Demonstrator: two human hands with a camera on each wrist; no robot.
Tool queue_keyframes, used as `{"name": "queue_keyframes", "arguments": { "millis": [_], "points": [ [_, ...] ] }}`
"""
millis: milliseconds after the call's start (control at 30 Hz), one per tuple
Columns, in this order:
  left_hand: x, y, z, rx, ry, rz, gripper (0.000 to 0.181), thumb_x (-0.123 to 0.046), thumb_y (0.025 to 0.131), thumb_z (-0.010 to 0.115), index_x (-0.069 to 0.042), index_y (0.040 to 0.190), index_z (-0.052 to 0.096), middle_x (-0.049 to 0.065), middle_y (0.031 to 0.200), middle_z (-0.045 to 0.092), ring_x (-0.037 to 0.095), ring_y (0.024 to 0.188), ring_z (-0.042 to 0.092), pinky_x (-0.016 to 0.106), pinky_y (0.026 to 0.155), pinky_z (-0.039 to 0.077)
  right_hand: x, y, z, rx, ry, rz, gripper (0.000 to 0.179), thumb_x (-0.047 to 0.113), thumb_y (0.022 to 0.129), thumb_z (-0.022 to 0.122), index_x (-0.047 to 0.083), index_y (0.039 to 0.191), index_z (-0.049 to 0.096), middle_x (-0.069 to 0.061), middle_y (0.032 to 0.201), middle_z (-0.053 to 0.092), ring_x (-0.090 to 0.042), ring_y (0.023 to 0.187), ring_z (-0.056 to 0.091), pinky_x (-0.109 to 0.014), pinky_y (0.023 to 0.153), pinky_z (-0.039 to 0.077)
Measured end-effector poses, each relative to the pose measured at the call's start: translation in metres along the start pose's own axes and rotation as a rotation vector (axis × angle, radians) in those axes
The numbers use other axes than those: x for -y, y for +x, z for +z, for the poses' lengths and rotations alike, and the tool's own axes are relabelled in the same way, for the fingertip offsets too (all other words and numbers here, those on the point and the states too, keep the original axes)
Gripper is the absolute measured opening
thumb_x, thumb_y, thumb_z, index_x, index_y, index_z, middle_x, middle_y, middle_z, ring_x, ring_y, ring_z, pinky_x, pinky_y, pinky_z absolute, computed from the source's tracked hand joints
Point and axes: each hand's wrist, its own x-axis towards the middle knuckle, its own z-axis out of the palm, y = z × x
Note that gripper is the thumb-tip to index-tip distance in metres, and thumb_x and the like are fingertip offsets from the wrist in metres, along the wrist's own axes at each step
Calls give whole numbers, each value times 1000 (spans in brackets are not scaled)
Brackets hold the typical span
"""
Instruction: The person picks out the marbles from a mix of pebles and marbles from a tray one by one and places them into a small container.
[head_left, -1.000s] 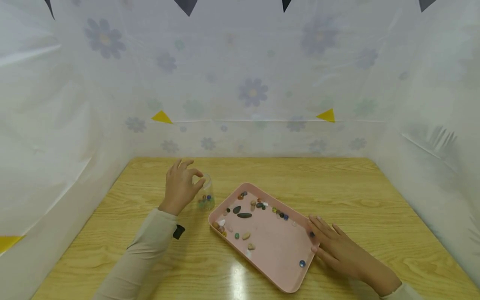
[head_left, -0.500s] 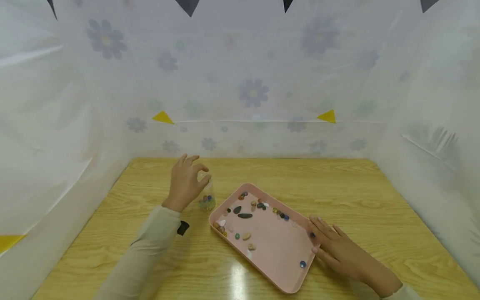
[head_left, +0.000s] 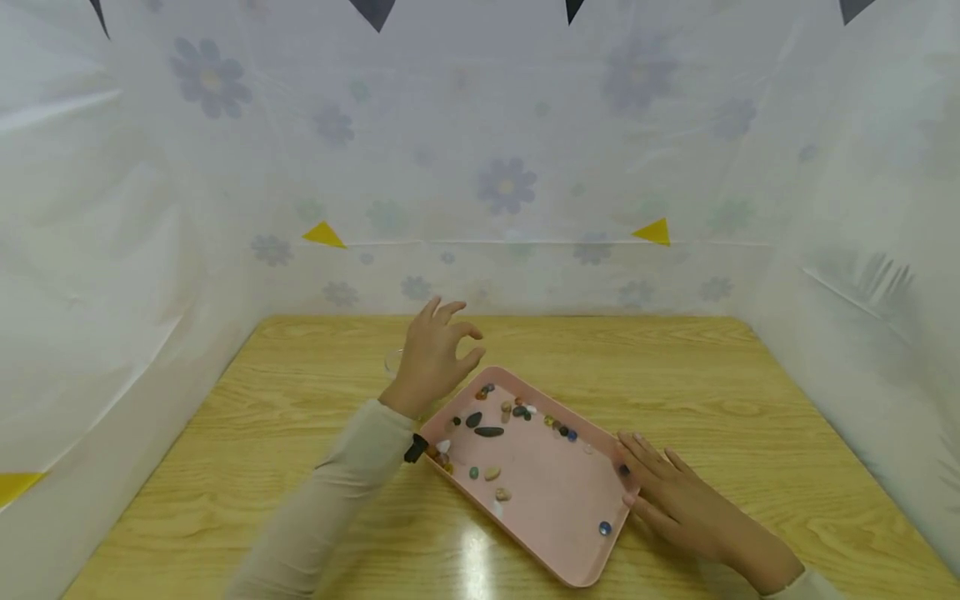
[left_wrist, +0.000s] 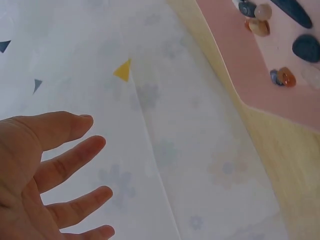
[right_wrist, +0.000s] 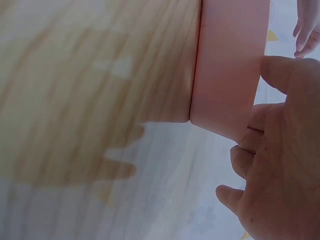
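My left hand (head_left: 432, 358) hovers just past the left corner of a pink tray (head_left: 551, 492), thumb and fingers apart. In the left wrist view, nothing lies between those fingers (left_wrist: 82, 150). Behind that hand stands a clear glass jar (head_left: 389, 363); only part of its rim shows, and the rest is hidden. My right hand (head_left: 686, 508) rests its fairly straight fingers and thumb on the tray's right rim, as the right wrist view also shows. Inside the tray lie several pebbles and glass beads, among them a long dark stone (head_left: 489, 432) and a blue marble (head_left: 604, 528).
The tray sits at an angle on a wood-grain table (head_left: 720, 392). White flowered sheeting (head_left: 517, 108) encloses the table at the back and both sides, with yellow triangles (head_left: 652, 232) on it.
My left hand has moved right, from above the jar toward the tray, and its thumb and forefinger have spread apart. The right hand and tray have stayed put.
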Motion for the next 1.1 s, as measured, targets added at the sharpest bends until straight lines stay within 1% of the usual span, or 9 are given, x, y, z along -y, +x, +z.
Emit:
{"name": "queue_keyframes", "arguments": {
  "millis": [100, 267, 367, 467, 567, 700, 867, 933, 1100],
  "points": [
    [-12, 3, 10, 44, -19, 33, 16, -26, 85, 74, -14, 96, 74, 17, 135, 54, 44, 132, 38, 59, 107, 33, 0, -1, 0, 2, 4, 4, 60, 31, 99, 52, 5, 149, 32, -15, 153, 32, -2, 145, 4, -9, 109, -13],
    [-30, 8, 28, 158, -58, 93, 15, -26, 83, 76, -15, 93, 75, 16, 136, 53, 40, 133, 39, 56, 111, 30, 1, -1, -1, 7, 7, 8, 61, 31, 99, 51, 6, 150, 30, -14, 154, 31, -4, 145, 6, -9, 109, -14],
    [-39, 10, 40, 254, -64, 125, 15, -27, 82, 77, -17, 93, 76, 14, 138, 52, 36, 134, 39, 54, 111, 29, 1, -1, -2, 10, 9, 10, 61, 31, 100, 51, 6, 151, 29, -15, 154, 31, -6, 146, 8, -10, 109, -13],
    [-45, 10, 52, 369, -55, 133, 16, -28, 83, 76, -20, 97, 76, 11, 143, 47, 36, 137, 34, 56, 111, 29, 2, -1, -2, 15, 17, 16, 61, 32, 100, 51, 6, 151, 29, -15, 154, 31, -6, 146, 8, -9, 109, -14],
    [-50, 10, 63, 448, -17, 143, 17, -31, 85, 73, -25, 101, 76, 8, 146, 45, 37, 139, 31, 54, 111, 31, 2, -1, -2, 21, 24, 24, 61, 33, 100, 50, 7, 151, 29, -14, 154, 30, -7, 146, 10, -9, 108, -14],
    [-54, 8, 76, 490, 45, 145, 18, -32, 84, 75, -26, 101, 76, 5, 144, 48, 37, 137, 35, 52, 109, 35, 2, 0, -3, 24, 25, 33, 61, 33, 100, 50, 8, 151, 28, -14, 154, 30, -11, 146, 14, -9, 108, -14],
    [-55, 4, 91, 546, 59, 110, 16, -27, 84, 74, -25, 100, 77, 4, 143, 49, 36, 137, 34, 54, 109, 34, 1, 0, -1, 33, 31, 38, 61, 34, 100, 49, 8, 151, 28, -14, 155, 30, -13, 146, 15, -9, 108, -14],
    [-55, 3, 98, 550, 72, 105, 15, -26, 84, 73, -25, 99, 77, 4, 143, 48, 37, 137, 34, 55, 108, 34, 0, -1, -1, 30, 31, 35, 61, 34, 100, 49, 7, 151, 28, -14, 154, 30, -11, 146, 13, -9, 108, -14],
    [-51, 0, 113, 529, 90, 95, 14, -24, 85, 73, -27, 98, 77, 2, 143, 49, 35, 137, 34, 54, 109, 34, 0, -1, 0, 23, 27, 27, 62, 33, 100, 51, 7, 151, 29, -15, 154, 31, -11, 146, 13, -9, 108, -14]
  ]
}}
